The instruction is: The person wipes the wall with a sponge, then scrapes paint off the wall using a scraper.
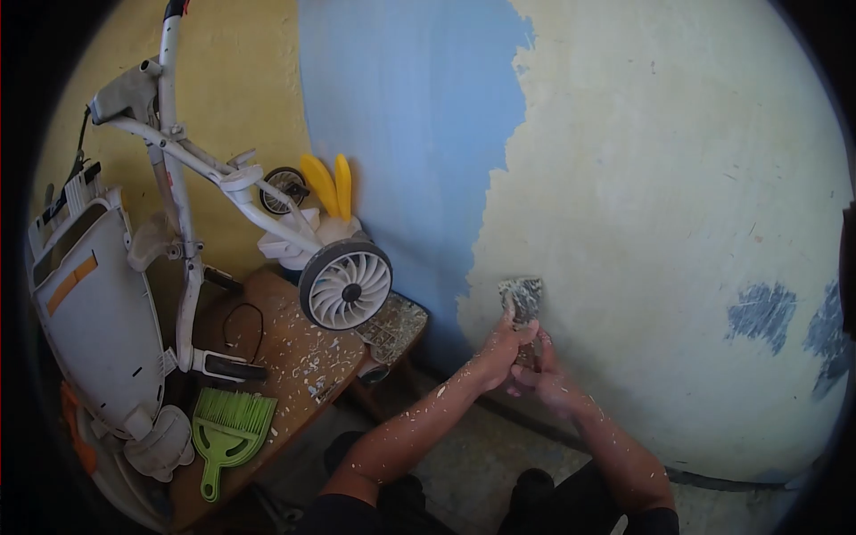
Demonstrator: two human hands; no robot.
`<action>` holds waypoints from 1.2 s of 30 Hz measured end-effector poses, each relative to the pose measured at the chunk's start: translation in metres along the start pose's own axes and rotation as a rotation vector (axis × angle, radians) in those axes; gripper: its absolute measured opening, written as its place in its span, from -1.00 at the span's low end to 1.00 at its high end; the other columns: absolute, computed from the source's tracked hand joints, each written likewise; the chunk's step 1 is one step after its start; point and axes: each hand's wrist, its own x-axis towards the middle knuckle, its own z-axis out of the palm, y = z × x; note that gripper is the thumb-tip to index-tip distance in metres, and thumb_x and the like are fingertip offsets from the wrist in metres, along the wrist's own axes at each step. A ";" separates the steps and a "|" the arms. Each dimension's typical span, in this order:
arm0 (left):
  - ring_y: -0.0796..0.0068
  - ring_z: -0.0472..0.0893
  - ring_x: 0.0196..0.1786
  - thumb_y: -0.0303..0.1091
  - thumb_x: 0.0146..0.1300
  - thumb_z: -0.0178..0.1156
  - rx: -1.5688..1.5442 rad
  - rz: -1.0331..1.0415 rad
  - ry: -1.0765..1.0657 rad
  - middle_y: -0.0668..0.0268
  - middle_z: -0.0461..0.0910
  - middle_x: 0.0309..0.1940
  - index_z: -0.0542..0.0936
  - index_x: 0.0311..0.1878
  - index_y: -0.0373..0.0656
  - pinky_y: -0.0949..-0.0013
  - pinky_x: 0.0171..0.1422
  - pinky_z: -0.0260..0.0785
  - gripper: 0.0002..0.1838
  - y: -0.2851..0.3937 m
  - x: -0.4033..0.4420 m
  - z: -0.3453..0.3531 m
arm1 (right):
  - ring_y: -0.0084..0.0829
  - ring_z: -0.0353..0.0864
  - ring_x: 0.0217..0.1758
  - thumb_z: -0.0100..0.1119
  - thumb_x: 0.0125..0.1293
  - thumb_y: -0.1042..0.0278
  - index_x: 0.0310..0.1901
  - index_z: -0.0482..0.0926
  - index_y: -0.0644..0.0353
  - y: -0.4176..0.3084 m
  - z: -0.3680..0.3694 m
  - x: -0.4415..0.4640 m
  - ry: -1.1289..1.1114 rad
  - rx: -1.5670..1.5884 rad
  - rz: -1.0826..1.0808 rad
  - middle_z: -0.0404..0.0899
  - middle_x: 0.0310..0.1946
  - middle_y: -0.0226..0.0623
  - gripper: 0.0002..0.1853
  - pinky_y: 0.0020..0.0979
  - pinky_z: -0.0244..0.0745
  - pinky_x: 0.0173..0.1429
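A paint scraper [522, 299] with a wide blade covered in pale flakes points up close to the wall, in front of the cream part. My left hand [502, 354] is closed on it from the left, with a finger reaching up to the base of the blade. Around the brownish handle [528, 357] my right hand [551, 385] is closed from the right, just below. Paint chips speckle both forearms. Whether the blade touches the wall I cannot tell.
The wall has blue paint [410, 134] at left and cream [642, 178] at right, with dark grey patches [761, 316]. A wooden table [303, 334] strewn with flakes stands left, with a green brush and dustpan [230, 432] and a white wheeled frame [183, 232].
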 end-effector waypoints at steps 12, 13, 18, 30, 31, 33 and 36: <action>0.55 0.47 -0.05 -0.15 0.26 0.29 -0.318 -0.181 0.559 0.44 0.59 -0.09 0.54 -0.04 -0.08 0.32 -0.13 0.30 -0.70 -0.076 0.038 -0.099 | -0.46 0.56 -0.57 0.04 0.35 0.42 0.00 0.23 0.25 0.071 0.013 0.075 0.439 -0.496 0.082 0.50 -0.51 -0.25 -0.72 -0.37 0.50 -0.53; 0.48 0.49 0.02 -0.15 0.29 0.24 -0.229 -0.019 0.548 0.29 0.53 0.03 0.49 0.08 -0.15 0.30 0.00 0.36 -0.61 -0.088 0.044 -0.112 | -0.35 0.59 -0.56 0.03 0.36 0.37 0.01 0.24 0.27 0.094 0.008 0.091 0.479 -0.611 -0.020 0.53 -0.52 -0.19 -0.71 -0.31 0.50 -0.50; 0.12 0.35 0.36 -0.11 0.39 0.09 0.260 0.234 0.416 0.00 0.34 0.32 0.17 0.43 -0.20 0.21 0.34 0.23 -0.34 -0.071 0.049 -0.102 | 0.10 0.63 -0.42 0.06 0.36 0.26 0.08 0.23 0.29 0.106 0.006 0.115 0.538 -1.004 -0.172 0.60 -0.42 0.07 -0.60 -0.08 0.49 -0.35; 0.16 0.61 -0.07 -0.24 0.40 0.03 0.410 0.164 0.453 -0.01 0.60 -0.08 0.36 0.29 -0.29 0.21 0.05 0.43 -0.53 -0.044 0.080 -0.091 | -0.39 0.57 -0.50 0.05 0.35 0.17 0.27 0.25 0.19 0.043 0.031 0.110 0.223 -0.574 0.052 0.56 -0.47 -0.26 -0.48 -0.35 0.47 -0.44; 0.33 0.57 -0.27 -0.26 0.39 0.05 0.366 0.152 0.427 0.12 0.59 -0.29 0.47 0.14 -0.31 0.23 -0.18 0.43 -0.63 -0.043 0.084 -0.098 | -0.51 0.49 -0.55 0.02 0.37 0.21 0.25 0.27 0.16 0.037 0.033 0.109 0.189 -0.345 0.083 0.52 -0.50 -0.35 -0.53 -0.45 0.41 -0.52; 0.35 0.56 -0.31 -0.26 0.39 0.06 0.415 0.167 0.495 0.13 0.59 -0.33 0.48 0.09 -0.31 0.23 -0.21 0.42 -0.66 -0.043 0.082 -0.095 | -0.64 0.41 -0.61 -0.02 0.39 0.26 0.24 0.29 0.13 0.036 0.035 0.105 0.154 -0.113 0.126 0.48 -0.52 -0.44 -0.58 -0.54 0.35 -0.59; 0.38 0.54 -0.39 -0.25 0.40 0.05 0.421 0.172 0.499 0.17 0.57 -0.39 0.50 0.00 -0.33 0.24 -0.29 0.41 -0.69 -0.036 0.079 -0.088 | -0.66 0.34 -0.67 -0.05 0.40 0.31 0.17 0.35 0.13 0.029 0.037 0.105 0.203 -0.067 0.133 0.45 -0.55 -0.45 -0.66 -0.57 0.30 -0.68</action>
